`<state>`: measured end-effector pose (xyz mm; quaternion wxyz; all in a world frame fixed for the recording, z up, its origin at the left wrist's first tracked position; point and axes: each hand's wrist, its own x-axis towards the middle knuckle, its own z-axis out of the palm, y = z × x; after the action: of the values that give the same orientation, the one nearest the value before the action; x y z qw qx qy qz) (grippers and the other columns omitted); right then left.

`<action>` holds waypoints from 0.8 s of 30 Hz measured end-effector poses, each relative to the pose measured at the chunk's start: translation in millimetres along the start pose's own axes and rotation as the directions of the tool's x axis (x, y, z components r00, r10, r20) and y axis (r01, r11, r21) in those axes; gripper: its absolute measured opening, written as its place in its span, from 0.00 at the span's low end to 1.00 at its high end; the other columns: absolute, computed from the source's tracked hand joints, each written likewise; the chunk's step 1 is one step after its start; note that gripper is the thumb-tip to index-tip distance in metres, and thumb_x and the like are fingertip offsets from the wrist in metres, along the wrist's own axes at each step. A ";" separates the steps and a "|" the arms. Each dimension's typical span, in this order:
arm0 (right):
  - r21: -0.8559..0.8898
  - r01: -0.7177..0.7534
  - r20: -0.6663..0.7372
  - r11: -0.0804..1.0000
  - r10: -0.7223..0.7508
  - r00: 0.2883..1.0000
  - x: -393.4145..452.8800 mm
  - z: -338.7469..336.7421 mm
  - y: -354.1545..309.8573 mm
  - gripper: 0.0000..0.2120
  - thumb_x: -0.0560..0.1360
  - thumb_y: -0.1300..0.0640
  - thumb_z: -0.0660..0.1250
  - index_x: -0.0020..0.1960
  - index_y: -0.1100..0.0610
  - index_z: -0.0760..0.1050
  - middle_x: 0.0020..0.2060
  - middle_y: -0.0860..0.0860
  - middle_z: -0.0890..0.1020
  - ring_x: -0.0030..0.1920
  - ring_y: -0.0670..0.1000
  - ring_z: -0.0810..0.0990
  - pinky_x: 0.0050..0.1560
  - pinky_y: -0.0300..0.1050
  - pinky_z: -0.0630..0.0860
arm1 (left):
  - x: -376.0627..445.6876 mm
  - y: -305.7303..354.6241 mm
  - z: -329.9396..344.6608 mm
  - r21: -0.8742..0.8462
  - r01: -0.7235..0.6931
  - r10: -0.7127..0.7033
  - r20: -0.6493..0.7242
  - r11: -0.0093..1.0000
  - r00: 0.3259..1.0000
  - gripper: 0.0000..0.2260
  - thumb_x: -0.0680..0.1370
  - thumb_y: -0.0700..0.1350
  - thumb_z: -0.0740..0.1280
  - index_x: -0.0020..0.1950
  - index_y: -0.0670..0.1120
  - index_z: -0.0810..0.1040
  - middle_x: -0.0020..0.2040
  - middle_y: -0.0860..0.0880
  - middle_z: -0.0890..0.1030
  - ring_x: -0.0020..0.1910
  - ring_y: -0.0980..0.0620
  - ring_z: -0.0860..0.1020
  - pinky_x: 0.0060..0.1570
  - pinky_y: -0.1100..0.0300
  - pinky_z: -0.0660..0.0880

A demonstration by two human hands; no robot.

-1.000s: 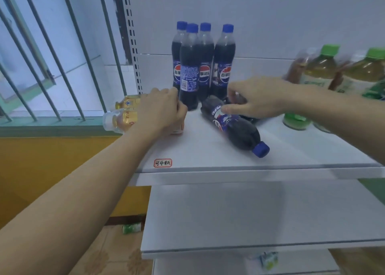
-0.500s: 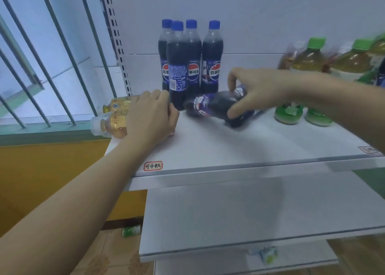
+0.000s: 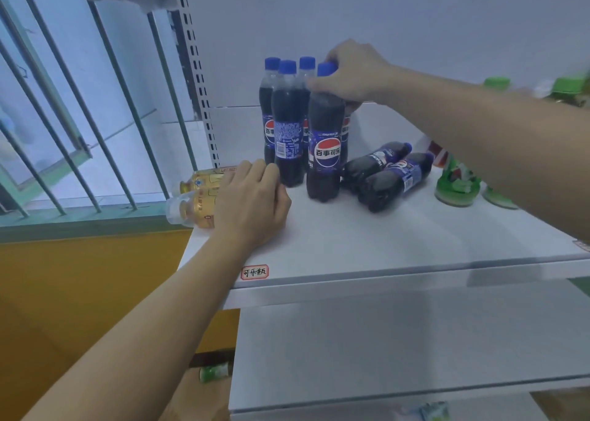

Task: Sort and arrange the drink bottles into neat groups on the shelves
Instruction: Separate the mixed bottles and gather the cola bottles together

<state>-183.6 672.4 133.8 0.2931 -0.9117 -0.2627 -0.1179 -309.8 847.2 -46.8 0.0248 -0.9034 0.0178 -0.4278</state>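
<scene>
The right hand [image 3: 349, 72] grips a cola bottle [image 3: 325, 136] by its neck, setting it upright beside the standing cola group [image 3: 285, 123]. Left of that group, the left hand [image 3: 252, 203] curls over toppled tea bottles [image 3: 199, 197], steadying them.

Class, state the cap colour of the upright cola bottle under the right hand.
Blue cap, clearest in the head view.
</scene>
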 end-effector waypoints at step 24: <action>-0.451 -0.454 0.100 0.768 0.549 0.830 -38.6 42.2 127.4 0.28 0.80 0.40 0.62 0.73 0.57 0.69 0.65 0.61 0.78 0.50 0.63 0.84 0.52 0.55 0.83 | 26.6 83.3 34.5 -0.332 -0.163 0.296 0.400 0.929 0.868 0.10 0.77 0.52 0.62 0.37 0.51 0.68 0.39 0.50 0.77 0.36 0.48 0.74 0.31 0.58 0.63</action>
<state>-143.4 593.8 25.6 0.0849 -0.9962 -0.0090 0.0172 -267.1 763.7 -53.1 -0.0521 -0.9618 0.1820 -0.1977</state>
